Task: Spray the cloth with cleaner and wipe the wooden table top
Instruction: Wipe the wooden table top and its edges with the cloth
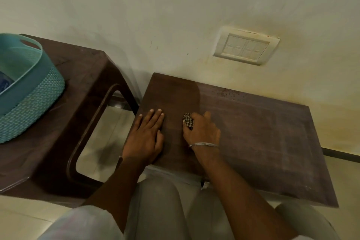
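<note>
head view looks down at a pale wall (155,15) with a switch plate (246,48) on it, and against that wall sits the wooden counter (263,142), the thing being wiped. its left third looks darker and slicker with a clear edge running front to back, while the rest to the right is duller and hazy, with specks along the back edge. so my guess is about a third is done and the bigger right side is left, back strip included. left of it, well apart across a gap of floor, is a brown plastic stool (81,87) carrying a teal basket (29,91). no spray bottle that i can make out, something blue sits in the basket but can't tell what.

left hand (145,138) lies flat with fingers spread a bit, palm pressed on the dark part near the left edge, probably steadying things. right hand (201,130), thin bangle (203,144) at the wrist, is curled over the checked cloth (188,121), balled up and pushed onto the wood just about where dark meets dull.
</note>
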